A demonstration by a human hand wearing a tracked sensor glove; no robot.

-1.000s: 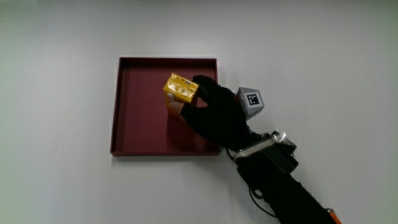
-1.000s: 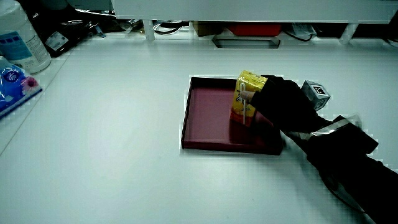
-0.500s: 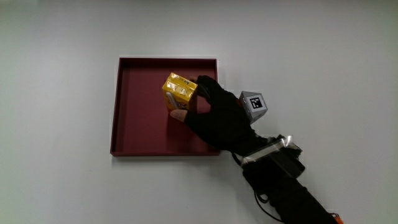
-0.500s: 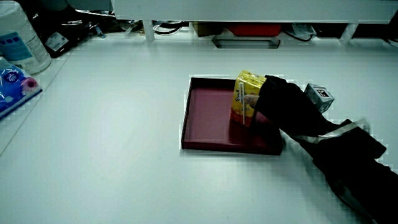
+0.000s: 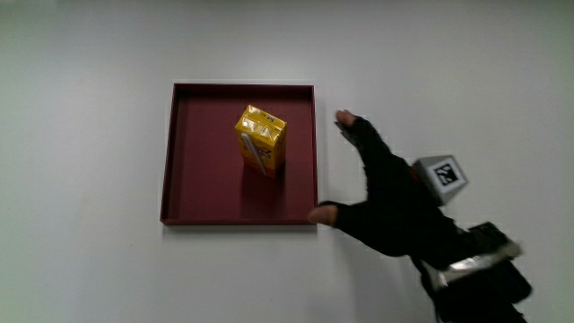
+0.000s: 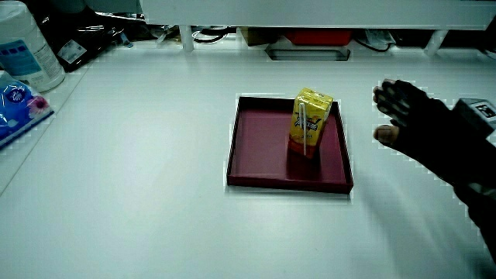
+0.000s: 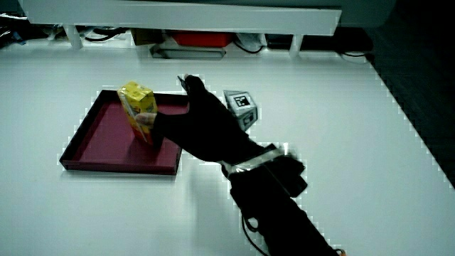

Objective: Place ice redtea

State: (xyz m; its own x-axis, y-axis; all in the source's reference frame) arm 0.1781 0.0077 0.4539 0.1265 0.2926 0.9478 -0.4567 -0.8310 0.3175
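Observation:
The ice red tea, a yellow carton (image 5: 261,139) with a red base, stands upright in the dark red tray (image 5: 193,170), nearer the tray's rim farthest from the person. Both side views show the carton (image 6: 310,122) (image 7: 138,108) in the tray (image 6: 260,147) (image 7: 106,139). The hand (image 5: 386,206) is over the bare table beside the tray, fingers spread, holding nothing, with the patterned cube (image 5: 444,173) on its back. In a side view the hand (image 6: 415,116) is well apart from the carton. In a side view the hand (image 7: 202,128) reaches over the tray's rim, thumb close to the carton.
A white bottle (image 6: 27,46) and a blue packet (image 6: 15,105) sit at the table's edge, well away from the tray. A low partition (image 6: 310,12) with cables under it runs along the table's edge farthest from the person.
The hand has let go of the carton and drawn back off the tray, fingers now spread. The carton stays upright in the tray.

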